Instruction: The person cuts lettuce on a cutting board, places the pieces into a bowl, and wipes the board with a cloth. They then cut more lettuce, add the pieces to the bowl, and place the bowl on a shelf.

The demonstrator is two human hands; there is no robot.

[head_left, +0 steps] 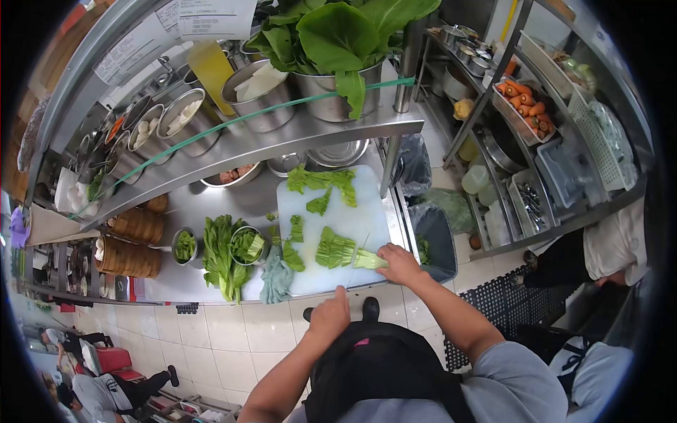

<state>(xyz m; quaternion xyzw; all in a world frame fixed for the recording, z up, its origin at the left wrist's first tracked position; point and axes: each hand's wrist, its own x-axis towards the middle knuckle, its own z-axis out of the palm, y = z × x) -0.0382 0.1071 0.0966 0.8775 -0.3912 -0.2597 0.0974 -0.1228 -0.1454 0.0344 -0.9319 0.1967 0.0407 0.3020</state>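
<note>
My left hand (329, 314) is closed round the handle of a knife (352, 266) at the front edge of the white cutting board (300, 194). The thin blade lies across a bunch of lettuce (335, 249) whose leaves point left. My right hand (400, 264) grips the pale stem end of this bunch. Loose lettuce leaves (323, 182) and smaller pieces lie on the board's far and left parts. A teal cloth (276, 275) rests at the board's left edge, beside a metal cup of cut greens (247, 247).
More whole lettuce (224, 257) and bamboo steamers (130, 252) stand left on the steel counter. A shelf (282, 130) with metal pots crosses above. Right are a grey bin (432, 243) and a rack with carrots (525, 106). Other people stand at right and far left.
</note>
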